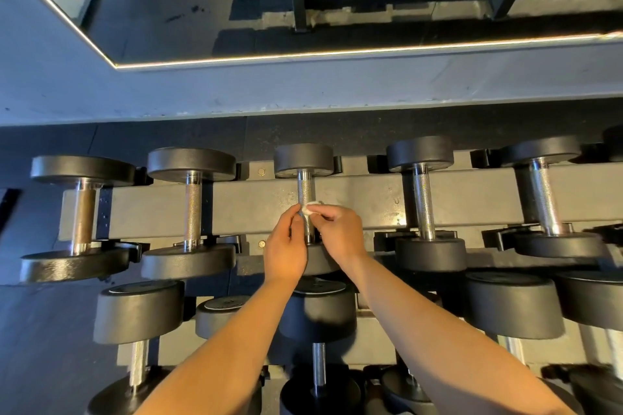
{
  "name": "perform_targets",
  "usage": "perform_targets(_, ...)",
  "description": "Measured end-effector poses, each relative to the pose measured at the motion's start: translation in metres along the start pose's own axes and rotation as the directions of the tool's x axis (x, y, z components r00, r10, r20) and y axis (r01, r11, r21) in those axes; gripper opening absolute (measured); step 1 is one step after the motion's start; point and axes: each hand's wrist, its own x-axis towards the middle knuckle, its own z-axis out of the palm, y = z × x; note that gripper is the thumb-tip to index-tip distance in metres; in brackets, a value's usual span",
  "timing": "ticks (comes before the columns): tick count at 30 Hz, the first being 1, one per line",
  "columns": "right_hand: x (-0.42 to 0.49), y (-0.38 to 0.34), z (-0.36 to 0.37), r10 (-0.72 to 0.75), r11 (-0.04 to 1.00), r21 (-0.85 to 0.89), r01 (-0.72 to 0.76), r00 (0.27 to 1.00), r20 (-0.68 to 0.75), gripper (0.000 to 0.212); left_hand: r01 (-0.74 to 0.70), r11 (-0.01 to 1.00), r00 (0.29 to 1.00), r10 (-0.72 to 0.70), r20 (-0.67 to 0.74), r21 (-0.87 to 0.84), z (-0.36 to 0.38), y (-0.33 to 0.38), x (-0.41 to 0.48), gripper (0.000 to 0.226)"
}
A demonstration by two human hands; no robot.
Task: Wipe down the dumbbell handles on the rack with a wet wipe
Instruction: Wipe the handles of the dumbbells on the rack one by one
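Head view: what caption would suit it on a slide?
Right hand pinches a white wipe against the middle dumbbell handle on the rack, left hand beside it.

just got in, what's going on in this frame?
A person stands over a dumbbell rack, both hands on the handle of the middle dumbbell in the top row. The right hand pinches a small white wet wipe against the handle's knurled steel. The left hand grips the handle from the other side. The neighbouring dumbbells sit in their cradles, untouched.
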Motion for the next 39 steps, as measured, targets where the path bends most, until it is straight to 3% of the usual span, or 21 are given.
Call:
perform_targets(6,0.005,-0.014,0.004,0.048,0.997,0.058,-0.045,0.998,-0.05,0.026,-0.033,0.999,0.998,0.035,0.054,-0.028,-0.005,-0.019,-0.015,0.04)
perform_targets(19,-0.026,-0.01,-0.01,0.145,0.981,-0.142,-0.135,0.988,0.06,0.016,-0.01,1.0,0.996,0.008,0.085,0.022,-0.006,-0.015,-0.02,0.04)
perform_targets(25,-0.035,-0.016,-0.005,0.059,0.991,-0.124,-0.054,0.998,0.036,0.016,0.006,0.999,0.994,-0.001,0.109,-0.046,-0.014,-0.004,-0.022,0.041)
perform_targets(30,-0.03,-0.031,0.009,0.031,0.997,0.069,-0.03,0.999,-0.017,0.017,-0.101,0.985,0.993,0.109,0.053,-0.14,-0.023,0.007,-0.016,0.031)
perform_targets(32,-0.022,-0.033,0.01,0.013,0.998,0.064,-0.013,1.0,0.015,0.01,-0.115,0.978,0.993,0.119,0.012,-0.174,-0.024,0.013,-0.007,0.026)
perform_targets(34,-0.015,-0.031,0.011,-0.022,0.998,0.056,0.021,1.0,0.014,0.014,-0.101,0.974,0.995,0.096,-0.033,-0.202,-0.023,0.015,0.002,0.022)
perform_targets(39,-0.003,-0.016,0.019,0.005,0.999,0.051,0.003,0.989,-0.145,0.02,-0.016,0.98,0.992,-0.01,-0.127,-0.2,-0.018,0.015,0.036,0.024)
